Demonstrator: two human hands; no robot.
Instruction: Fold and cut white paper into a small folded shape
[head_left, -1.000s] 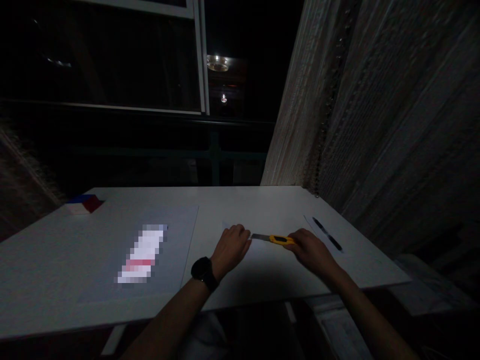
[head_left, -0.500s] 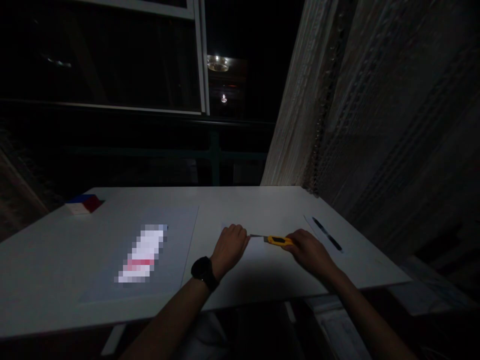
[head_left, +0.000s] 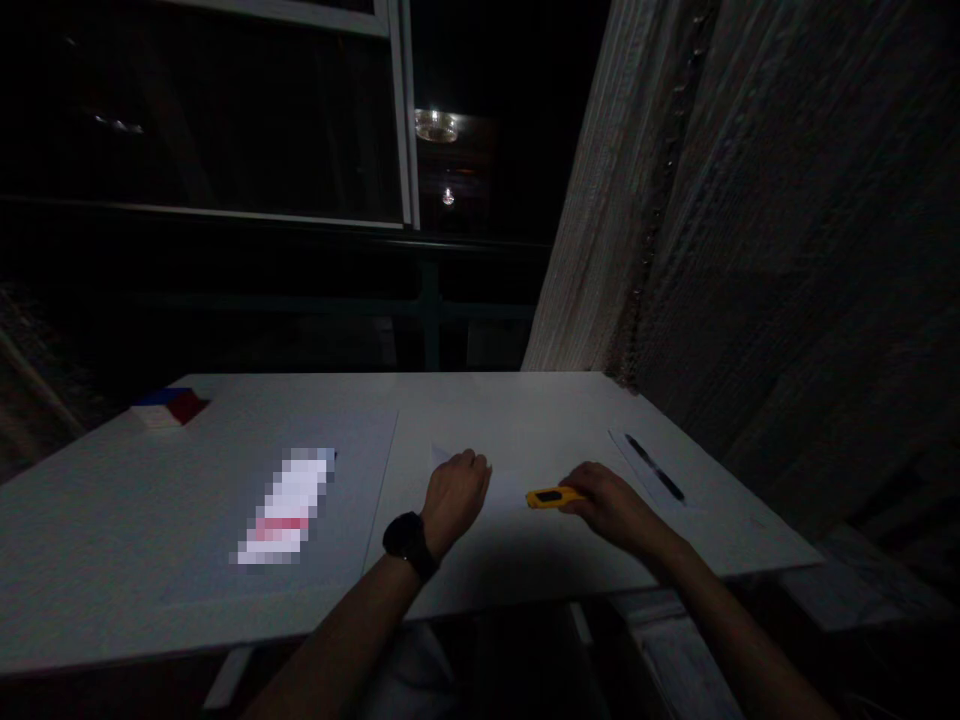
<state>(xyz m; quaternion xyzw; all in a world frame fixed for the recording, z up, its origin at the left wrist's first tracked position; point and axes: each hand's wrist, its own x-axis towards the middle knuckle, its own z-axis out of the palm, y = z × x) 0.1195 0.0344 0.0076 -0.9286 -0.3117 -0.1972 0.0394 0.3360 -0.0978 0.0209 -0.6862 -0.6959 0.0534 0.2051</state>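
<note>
My right hand (head_left: 600,495) grips a yellow utility knife (head_left: 551,497) with a dark inset. Its front end points left, and no blade shows past it. Across a small gap, my left hand (head_left: 459,495), wearing a black watch (head_left: 406,540), has its fingers curled closed on a white sheet of paper (head_left: 506,492). One corner of the sheet sticks out left of the hand. The fingertips are partly hidden, and the dim light blurs the sheet's outline against the table.
The white table (head_left: 495,405) carries a large pale sheet (head_left: 360,500) at left with a bright pixelated oblong (head_left: 289,505) on it. A blue, white and red cube (head_left: 169,407) sits far left. A dark pen (head_left: 654,467) lies right, beside a curtain (head_left: 581,250).
The thin blade that stretched from the knife to my left fingertips no longer shows. The knife has dropped slightly and tilted. The sheet's corner has shifted a little to the left.
</note>
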